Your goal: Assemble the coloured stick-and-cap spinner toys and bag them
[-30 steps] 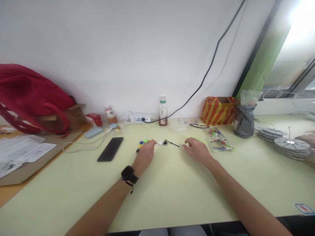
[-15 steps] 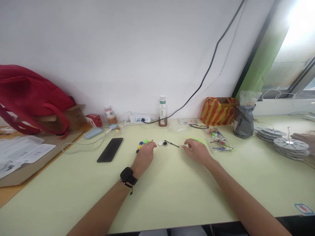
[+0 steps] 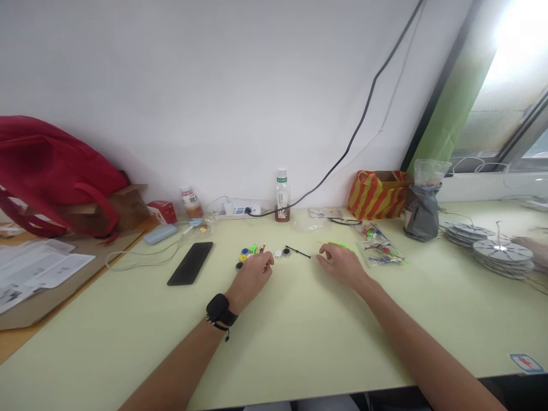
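Observation:
My left hand [image 3: 252, 275] rests low over the table with its fingers curled together; whatever they hold, if anything, is hidden. Just beyond it lie small round pieces: a blue disc [image 3: 244, 252], a yellow disc [image 3: 243, 258] and a black disc [image 3: 239, 266], with a bright green piece [image 3: 253, 248] beside them. My right hand [image 3: 340, 264] is bent, its thumb and index finger apart with nothing visible between them. Bright green pieces [image 3: 342, 244] show partly behind it. Between the hands lie a white disc [image 3: 277, 253], a dark round piece [image 3: 286, 252] and a thin black rod [image 3: 298, 251].
A black phone [image 3: 190, 264] lies at left. Clear bags of coloured parts [image 3: 382, 251] sit right of my right hand. A drink bottle [image 3: 282, 197], a power strip [image 3: 235, 209] and a striped bag [image 3: 377, 194] line the wall. Another person's hand [image 3: 528, 251] is near stacked discs [image 3: 503, 251].
My left hand has shifted slightly down and right, uncovering more of the coloured pieces behind it. The right hand stays nearly where it was. The view has moved a little.

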A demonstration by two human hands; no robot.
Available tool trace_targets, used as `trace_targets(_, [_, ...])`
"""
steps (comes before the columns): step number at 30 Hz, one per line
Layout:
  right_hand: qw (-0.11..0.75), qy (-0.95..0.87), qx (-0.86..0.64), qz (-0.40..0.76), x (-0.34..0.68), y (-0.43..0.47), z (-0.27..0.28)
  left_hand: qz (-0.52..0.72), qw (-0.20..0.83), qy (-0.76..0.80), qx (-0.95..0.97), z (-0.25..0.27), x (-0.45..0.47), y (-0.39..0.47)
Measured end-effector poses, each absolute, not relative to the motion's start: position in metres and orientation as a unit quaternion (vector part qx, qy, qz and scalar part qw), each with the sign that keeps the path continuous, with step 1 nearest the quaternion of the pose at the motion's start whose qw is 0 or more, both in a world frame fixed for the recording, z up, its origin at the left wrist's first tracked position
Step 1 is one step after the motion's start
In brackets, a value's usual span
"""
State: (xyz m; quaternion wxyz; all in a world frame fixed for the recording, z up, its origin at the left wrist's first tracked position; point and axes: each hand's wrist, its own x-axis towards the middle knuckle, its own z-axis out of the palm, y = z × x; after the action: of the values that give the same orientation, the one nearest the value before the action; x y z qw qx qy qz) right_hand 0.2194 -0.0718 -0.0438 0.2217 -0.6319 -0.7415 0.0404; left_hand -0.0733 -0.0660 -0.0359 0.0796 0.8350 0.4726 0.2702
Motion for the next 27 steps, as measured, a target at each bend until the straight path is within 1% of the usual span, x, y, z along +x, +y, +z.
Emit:
trace_targets(4, [0.232, -0.742, -0.627, 0.041, 0.219, -0.073, -0.039, 0.273, 0.093, 0.454, 0.843, -0.032, -0.069, -0.072])
trace_targets(7, [0.255, -0.764, -0.590, 0.065, 0.215, -0.076, -0.035, 0.276, 0.098, 0.436, 0.851, -0.028, -0.062, -0.081])
trace_targets(9, [0.275, -0.783, -0.546, 0.112, 0.209, -0.079, -0.034, 0.275, 0.113, 0.415, 0.860, -0.026, -0.058, -0.088])
trace_targets(13, [0.288, -0.788, -0.477, 0.262, 0.196, -0.086, -0.038, 0.265, 0.153, 0.373, 0.876, -0.020, -0.051, -0.097])
trace_targets(19, [0.305, -0.765, -0.408, 0.395, 0.185, -0.091, -0.038, 0.331, 0.195, 0.375, 0.844, -0.018, -0.050, -0.093])
trace_targets(23, [0.341, -0.700, -0.410, 0.475, 0.183, -0.091, -0.034, 0.363, 0.263, 0.382, 0.808, -0.025, -0.052, -0.084])
trace_targets(27, [0.343, -0.637, -0.458, 0.517, 0.187, -0.089, -0.031, 0.359, 0.347, 0.391, 0.773, -0.036, -0.051, -0.079])
